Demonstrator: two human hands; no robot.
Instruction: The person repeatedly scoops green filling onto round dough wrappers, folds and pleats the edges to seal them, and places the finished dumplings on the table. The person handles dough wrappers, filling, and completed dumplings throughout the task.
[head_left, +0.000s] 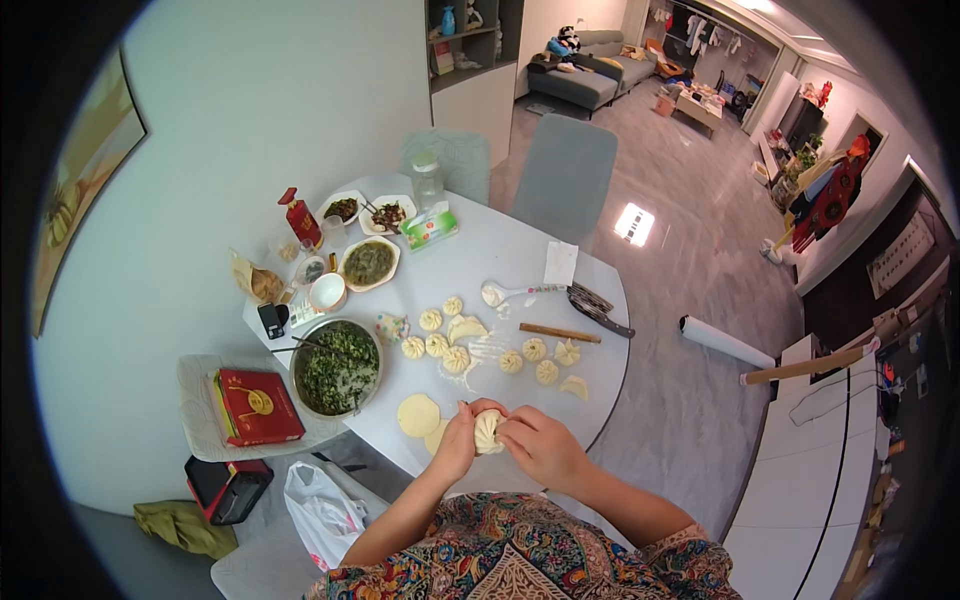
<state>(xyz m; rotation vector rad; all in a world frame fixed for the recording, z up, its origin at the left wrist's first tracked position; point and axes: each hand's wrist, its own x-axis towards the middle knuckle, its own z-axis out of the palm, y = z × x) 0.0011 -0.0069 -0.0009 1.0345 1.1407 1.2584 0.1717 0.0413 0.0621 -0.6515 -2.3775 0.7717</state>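
Note:
Between my hands, just over the table's near edge, is a pleated dough bun (488, 433). My left hand (455, 444) cups it from the left side. The fingers of my right hand (541, 448) pinch its right side along the pleats. Flat round dough wrappers (418, 415) lie left of my left hand, the lower one partly hidden by it. A steel bowl (377, 382) of chopped green filling (337, 364) stands farther left, with chopsticks across it. Beyond my hands rest several pleated buns (456, 359) on the left and more buns (547, 373) on the right.
A rolling pin (560, 333), a knife (600, 315) and a spoon with flour (493, 294) lie toward the table's right. Dishes of food (369, 263), a tissue pack (429, 227) and a glass jar (427, 180) stand at the back. A red box (259, 406) sits on the left chair.

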